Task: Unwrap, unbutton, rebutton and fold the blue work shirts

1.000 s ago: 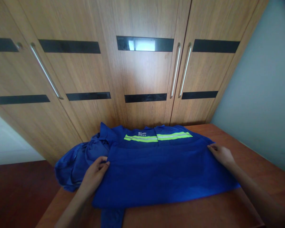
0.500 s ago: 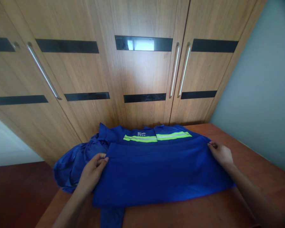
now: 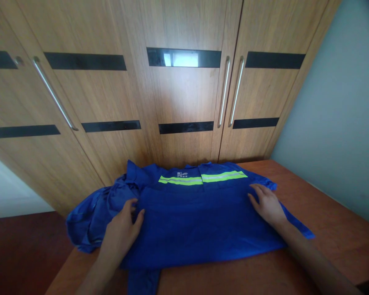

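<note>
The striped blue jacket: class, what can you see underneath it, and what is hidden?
Under the jacket lies the reddish-brown tabletop; a strip of blue cloth sticks out from under the jacket's near edge. Anything farther under is covered.

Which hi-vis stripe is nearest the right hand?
The right stripe on the blue garment, its outer end close to the right hand; the left stripe lies farther off, just under the white print.
</note>
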